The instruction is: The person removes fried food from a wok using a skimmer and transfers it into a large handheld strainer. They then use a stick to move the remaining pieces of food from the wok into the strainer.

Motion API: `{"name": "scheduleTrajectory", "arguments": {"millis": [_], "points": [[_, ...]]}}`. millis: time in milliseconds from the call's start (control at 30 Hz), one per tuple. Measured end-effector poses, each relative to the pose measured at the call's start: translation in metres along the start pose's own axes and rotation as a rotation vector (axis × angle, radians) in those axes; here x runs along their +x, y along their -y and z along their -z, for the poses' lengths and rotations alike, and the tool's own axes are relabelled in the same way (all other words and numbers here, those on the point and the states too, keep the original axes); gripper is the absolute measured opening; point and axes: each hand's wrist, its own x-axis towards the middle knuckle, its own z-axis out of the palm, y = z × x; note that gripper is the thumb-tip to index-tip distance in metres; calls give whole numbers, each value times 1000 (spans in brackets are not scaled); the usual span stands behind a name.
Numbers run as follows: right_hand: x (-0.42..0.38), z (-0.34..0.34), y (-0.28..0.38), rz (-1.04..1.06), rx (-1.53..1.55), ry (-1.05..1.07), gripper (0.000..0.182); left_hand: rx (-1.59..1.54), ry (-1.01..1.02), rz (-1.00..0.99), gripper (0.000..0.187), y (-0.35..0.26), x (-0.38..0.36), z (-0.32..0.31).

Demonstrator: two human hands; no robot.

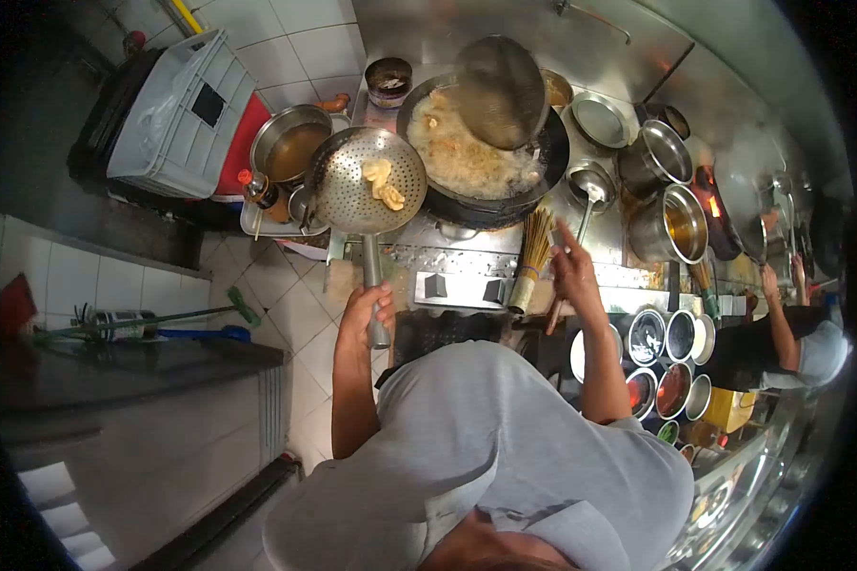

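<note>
My left hand [367,312] is closed around the handle of a perforated metal skimmer [338,186], with pale yellow fried pieces [383,185] lying in its bowl. To the right a large wok [427,204] holds bubbling, foaming oil [467,157]. A dark round pan-like thing [502,92], somewhat blurred, overlaps the wok's back right. My right hand [573,271] is around the handle of a ladle [587,214], with a finger stretched forward and the wooden end showing below. The ladle's bowl rests in a small round pan [591,186]. A bamboo brush [534,252] lies just left of this hand.
A pot of brown liquid [292,143] and a red-capped bottle [253,187] stand left of the skimmer. Metal pots [669,224] stand on the right. Bowls of seasonings [674,390] line the counter beside my right arm. Another person [814,347] works at far right.
</note>
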Motion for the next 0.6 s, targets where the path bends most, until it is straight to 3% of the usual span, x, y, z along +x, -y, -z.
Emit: {"name": "scheduleTrajectory", "arguments": {"millis": [33, 100, 167, 200, 367, 433, 600], "points": [[13, 14, -5, -124, -32, 14, 52, -6, 18, 3, 15, 1, -2, 4], [36, 36, -21, -118, -150, -88, 54, -20, 42, 23, 14, 2, -6, 13], [69, 61, -83, 233, -436, -233, 55, -31, 74, 49, 14, 3, -9, 15], [70, 73, -64, 65, -346, -153, 57, -38, 40, 44, 13, 0, -15, 11], [92, 100, -78, -83, -81, 14, 56, -76, -44, 21, 9, 1, -24, 14], [92, 101, -71, -187, 172, 170, 52, -83, -71, 14, 9, 2, -28, 13], [101, 97, -74, -367, 360, 364, 56, -96, -108, -9, 9, 7, -35, 14]]}}
